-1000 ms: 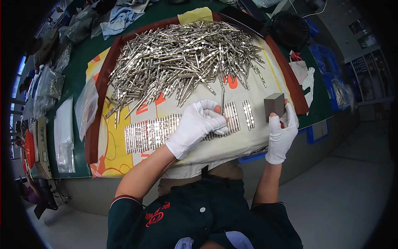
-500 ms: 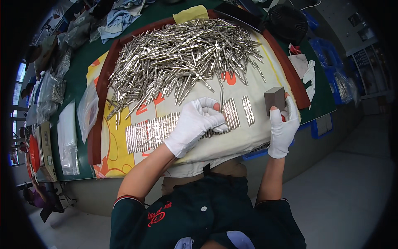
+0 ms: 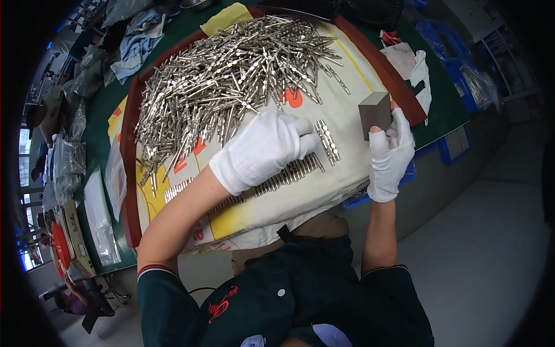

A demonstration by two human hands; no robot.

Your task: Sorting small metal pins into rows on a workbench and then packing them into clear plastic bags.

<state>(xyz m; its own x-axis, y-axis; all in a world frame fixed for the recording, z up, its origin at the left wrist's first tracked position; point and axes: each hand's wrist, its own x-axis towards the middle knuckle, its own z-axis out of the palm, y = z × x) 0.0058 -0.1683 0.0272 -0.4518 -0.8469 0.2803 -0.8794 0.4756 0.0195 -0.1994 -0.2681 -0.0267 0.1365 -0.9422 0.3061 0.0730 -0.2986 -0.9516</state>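
My left hand [image 3: 266, 149], in a white glove with bare fingertips, hovers over the row of metal rods with its fingers curled in. What its fingertips hold, if anything, is hidden behind the glove. Under and beside it lies the row of slim silver rods [image 3: 289, 177], set side by side on the cloth. A short group of a few similar rods [image 3: 328, 141] lies just right of that row. My right hand [image 3: 390, 153], gloved the same way, grips a grey-brown rectangular block [image 3: 374, 114] upright between thumb and fingers. Beyond my left hand spreads a large loose heap of rods [image 3: 231, 75].
A reddish-brown wooden frame [image 3: 132, 168] borders the patterned cloth [image 3: 347, 179]. Plastic bags [image 3: 99, 211] lie to the left on the green table. A yellow cloth [image 3: 228, 17] sits at the far edge, white gloves [image 3: 421, 75] at the right. Blue bins [image 3: 455, 144] stand beyond the table's right side.
My left hand has moved away from the row's near side toward the heap, its back now turned up. The view has shifted; my right hand still grips the block.
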